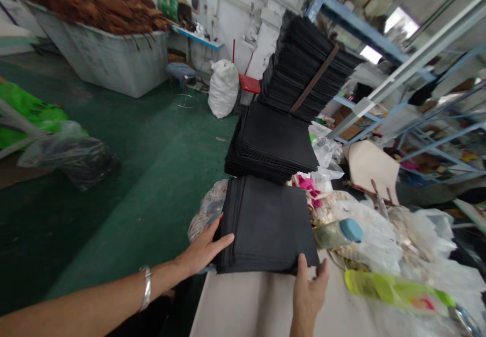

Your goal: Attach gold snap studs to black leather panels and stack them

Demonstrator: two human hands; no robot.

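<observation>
A low stack of black sheets lies near the table's front edge, its layers slightly uneven at the left. My left hand grips its left edge, with the thumb on top and the other fingers partly hidden along the side. At the near right corner, my right hand holds the same stack, thumb and fingers on either side of the corner. Just behind is a thicker black stack. Farther back rises a tall black stack with a brown strap around it.
Right of the stacks are a jar with a blue lid, clear plastic bags and a yellow-green pouch. A white sack and a large grey bin of brown pieces stand on the green floor. Blue shelving is at right.
</observation>
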